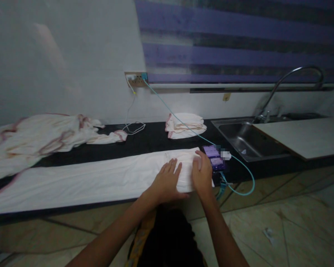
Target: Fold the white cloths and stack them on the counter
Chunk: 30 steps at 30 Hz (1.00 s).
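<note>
A long white cloth (100, 181) with a pinkish-red hem lies stretched along the counter, folded over at its right end. My left hand (167, 181) rests flat on the cloth near that folded end, its fingers spread. At the right edge of the cloth is my right hand (202, 172), touching it with thumb and forefinger apart; its other fingers are partly hidden. Just beyond my right hand lies a phone (211, 152) with a lit purple screen, a light-blue cable (249, 174) beside it.
A crumpled pile of white cloth (44, 133) covers the left of the black counter (147, 139). A folded cloth (185, 125) lies by the wall. To the right are a sink (239, 139), its faucet (278, 85) and a pale board (306, 135). A socket (137, 79) holds plugs.
</note>
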Tool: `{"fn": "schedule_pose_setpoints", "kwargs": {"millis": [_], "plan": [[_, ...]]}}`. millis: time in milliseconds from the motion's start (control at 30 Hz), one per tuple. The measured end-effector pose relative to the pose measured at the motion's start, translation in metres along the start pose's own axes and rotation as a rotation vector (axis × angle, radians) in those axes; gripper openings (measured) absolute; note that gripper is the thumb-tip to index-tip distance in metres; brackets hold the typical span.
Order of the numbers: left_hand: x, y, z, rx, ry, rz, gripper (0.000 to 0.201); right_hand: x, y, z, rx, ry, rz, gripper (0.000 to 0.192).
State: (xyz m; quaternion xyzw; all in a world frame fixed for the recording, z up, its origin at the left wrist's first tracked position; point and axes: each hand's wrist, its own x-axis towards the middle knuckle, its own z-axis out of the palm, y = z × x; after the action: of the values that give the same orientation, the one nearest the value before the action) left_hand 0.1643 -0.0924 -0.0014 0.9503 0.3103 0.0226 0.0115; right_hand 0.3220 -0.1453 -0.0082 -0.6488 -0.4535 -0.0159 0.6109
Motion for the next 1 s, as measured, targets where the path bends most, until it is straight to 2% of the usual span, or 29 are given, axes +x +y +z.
{"fn": "schedule_pose_setpoints", "kwargs": {"millis": [100, 167, 267, 400, 467, 600, 767, 1000], "plan": [[-0.008, -0.003, 0.004, 0.052, 0.023, 0.014, 0.116, -0.031, -0.004, -0.016, -0.136, -0.046, -0.031, 0.042], [-0.011, 0.004, 0.009, 0.076, 0.080, 0.002, 0.113, -0.046, -0.006, -0.023, -0.155, -0.071, -0.017, 0.045], [-0.010, 0.029, 0.021, 0.073, 0.183, 0.016, 0.104, -0.054, -0.010, -0.031, -0.082, -0.074, 0.046, 0.046], [0.007, 0.066, 0.037, 0.032, 0.249, 0.020, 0.074, -0.055, -0.011, -0.043, 0.025, 0.006, 0.154, 0.045], [0.018, 0.075, 0.039, 0.003, 0.256, -0.023, 0.073, -0.059, -0.008, -0.050, 0.060, 0.052, 0.171, 0.044], [0.033, 0.076, 0.032, -0.069, 0.189, -0.020, 0.084, -0.072, 0.001, -0.060, 0.058, 0.092, 0.168, 0.041], [0.035, 0.069, 0.025, -0.107, 0.174, 0.073, 0.081, -0.084, 0.004, -0.062, 0.028, 0.099, 0.170, 0.039], [0.029, 0.065, 0.033, 0.026, 0.137, 0.171, 0.083, -0.092, 0.004, -0.067, 0.055, 0.087, 0.181, 0.037]]}}
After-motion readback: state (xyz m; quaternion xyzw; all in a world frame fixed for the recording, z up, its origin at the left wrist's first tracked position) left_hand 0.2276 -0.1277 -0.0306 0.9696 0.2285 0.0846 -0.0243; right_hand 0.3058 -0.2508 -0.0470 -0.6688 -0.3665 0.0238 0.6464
